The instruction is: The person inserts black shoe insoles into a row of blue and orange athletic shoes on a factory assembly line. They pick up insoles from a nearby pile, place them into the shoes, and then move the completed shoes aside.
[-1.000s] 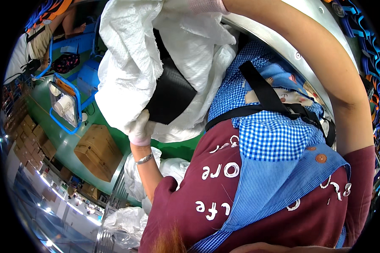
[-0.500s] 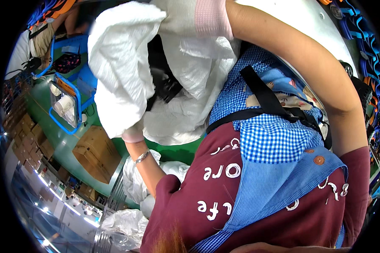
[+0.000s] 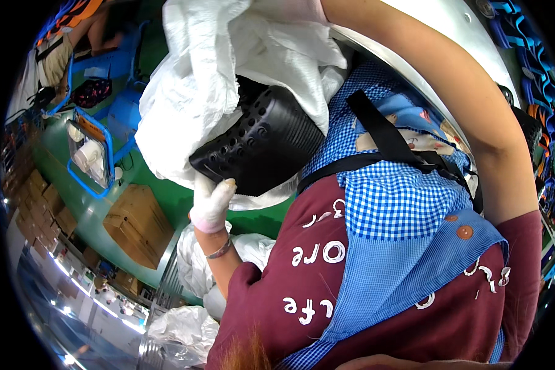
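Observation:
A white woven sack [image 3: 185, 117] hangs in front of me with its mouth toward me. Out of that mouth sticks a black shoe piece [image 3: 259, 145], like a clog, with rows of round holes and fine ribs on one side. My left hand [image 3: 211, 200], in a white glove, is closed at its lower left edge, thumb in front; the other fingers are partly hidden. From the right my right arm reaches over to the sack's top. Only the pale cuff of my right hand [image 3: 311, 11] shows at the upper edge; its fingers are hidden.
Beyond the sack, a cardboard box [image 3: 139, 225] stands on the green floor [image 3: 61, 166]. A blue-framed fan [image 3: 92, 151] is at the left. White bags [image 3: 188, 330] lie below my left arm. A white surface [image 3: 438, 31] and blue and orange straps [image 3: 527, 49] are at the right.
The black shoe piece has come into view in the sack's mouth. My left hand has come out from under the sack's fold to that piece. My right hand has moved up.

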### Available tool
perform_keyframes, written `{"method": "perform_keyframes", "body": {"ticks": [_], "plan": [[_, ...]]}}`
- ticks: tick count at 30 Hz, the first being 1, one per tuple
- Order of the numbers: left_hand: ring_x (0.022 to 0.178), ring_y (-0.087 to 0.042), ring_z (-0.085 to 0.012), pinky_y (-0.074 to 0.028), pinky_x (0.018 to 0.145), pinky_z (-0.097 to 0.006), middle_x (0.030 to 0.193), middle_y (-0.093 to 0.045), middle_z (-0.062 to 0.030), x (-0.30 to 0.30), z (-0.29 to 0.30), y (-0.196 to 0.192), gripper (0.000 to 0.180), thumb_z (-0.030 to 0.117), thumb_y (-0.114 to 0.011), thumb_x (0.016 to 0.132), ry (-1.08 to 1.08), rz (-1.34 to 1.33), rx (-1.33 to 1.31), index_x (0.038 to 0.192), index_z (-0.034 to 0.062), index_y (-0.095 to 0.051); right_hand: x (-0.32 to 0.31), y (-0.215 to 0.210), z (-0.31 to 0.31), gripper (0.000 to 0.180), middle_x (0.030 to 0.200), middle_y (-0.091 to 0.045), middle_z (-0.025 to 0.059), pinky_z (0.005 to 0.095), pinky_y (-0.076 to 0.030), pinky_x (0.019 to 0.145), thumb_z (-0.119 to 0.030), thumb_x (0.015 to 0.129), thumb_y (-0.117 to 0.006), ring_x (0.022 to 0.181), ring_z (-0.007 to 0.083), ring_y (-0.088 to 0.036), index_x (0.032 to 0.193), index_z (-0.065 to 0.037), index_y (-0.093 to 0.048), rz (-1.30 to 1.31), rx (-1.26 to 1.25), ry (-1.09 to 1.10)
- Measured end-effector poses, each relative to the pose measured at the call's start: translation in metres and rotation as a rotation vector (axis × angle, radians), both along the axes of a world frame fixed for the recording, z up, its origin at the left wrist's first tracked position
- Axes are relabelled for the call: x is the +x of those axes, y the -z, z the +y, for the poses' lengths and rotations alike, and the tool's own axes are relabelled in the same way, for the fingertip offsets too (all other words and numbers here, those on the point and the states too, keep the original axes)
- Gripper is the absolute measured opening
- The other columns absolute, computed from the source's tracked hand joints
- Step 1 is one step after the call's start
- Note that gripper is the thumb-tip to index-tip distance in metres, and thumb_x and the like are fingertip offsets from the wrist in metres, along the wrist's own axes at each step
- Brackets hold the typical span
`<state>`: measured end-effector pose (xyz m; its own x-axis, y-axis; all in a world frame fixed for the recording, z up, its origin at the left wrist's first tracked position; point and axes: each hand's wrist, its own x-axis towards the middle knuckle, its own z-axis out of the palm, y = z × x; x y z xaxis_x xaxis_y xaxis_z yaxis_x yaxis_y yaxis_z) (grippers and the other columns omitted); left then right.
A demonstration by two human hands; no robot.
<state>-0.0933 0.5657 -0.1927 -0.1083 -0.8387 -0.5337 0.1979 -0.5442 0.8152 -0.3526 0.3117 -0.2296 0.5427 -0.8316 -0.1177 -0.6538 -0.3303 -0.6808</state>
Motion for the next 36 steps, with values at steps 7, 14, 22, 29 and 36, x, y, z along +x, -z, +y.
{"method": "perform_keyframes", "body": {"ticks": [7,14,22,29,36], "plan": [[0.133,-0.043,-0.0296,-0.031,0.113,-0.042,0.145,-0.044,-0.0159,0.013,-0.001,-0.026,0.078,0.013,-0.065,0.081,0.143,-0.121,-0.022,0.148,-0.0033,-0.027,0.005,-0.011,0.016,0.030,0.091,-0.070,0.0237,0.0432,-0.054,0.080,-0.026,0.081,-0.057,0.090,0.0370,-0.069,0.088,-0.003,-0.075,0.336,0.011,-0.074],[0.130,-0.047,-0.0298,-0.037,0.110,-0.041,0.145,-0.043,-0.0164,0.028,0.021,-0.057,0.072,0.018,-0.062,0.085,-0.095,0.153,-0.062,0.146,-0.0031,-0.030,-0.033,-0.033,0.071,0.033,0.104,-0.070,0.0116,0.0386,-0.055,0.082,-0.016,0.076,-0.071,0.099,0.0292,-0.068,0.108,-0.008,-0.068,0.623,-0.076,-0.239],[0.125,-0.053,-0.0354,-0.048,0.100,-0.046,0.146,-0.044,-0.0188,-0.019,0.016,-0.077,0.083,0.048,-0.064,0.087,-0.166,-0.001,-0.261,0.148,0.0000,-0.034,-0.089,-0.100,0.141,0.041,0.099,-0.067,0.0161,0.0442,-0.052,0.084,-0.031,0.072,-0.072,0.097,0.0364,-0.063,0.106,-0.008,-0.066,-0.052,-0.034,-0.088],[0.129,-0.047,-0.0285,-0.040,0.109,-0.044,0.142,-0.046,-0.0153,-0.139,-0.053,-0.054,0.063,0.023,-0.063,0.090,0.006,0.187,-0.420,0.143,0.0018,-0.036,-0.231,-0.167,0.231,0.041,0.091,-0.069,0.0169,0.0358,-0.053,0.082,-0.032,0.089,-0.054,0.087,0.0268,-0.067,0.110,0.001,-0.065,-0.498,0.339,0.646],[0.120,-0.054,-0.0217,-0.041,0.104,-0.037,0.135,-0.052,-0.0106,-0.359,-0.082,-0.080,0.065,0.007,-0.066,0.089,0.518,0.176,-0.359,0.146,0.0065,-0.036,-0.311,-0.160,0.334,0.026,0.109,-0.067,0.0129,0.0334,-0.050,0.087,-0.014,0.091,-0.061,0.100,0.0235,-0.063,0.115,-0.004,-0.066,-0.042,-0.464,1.219]]}}
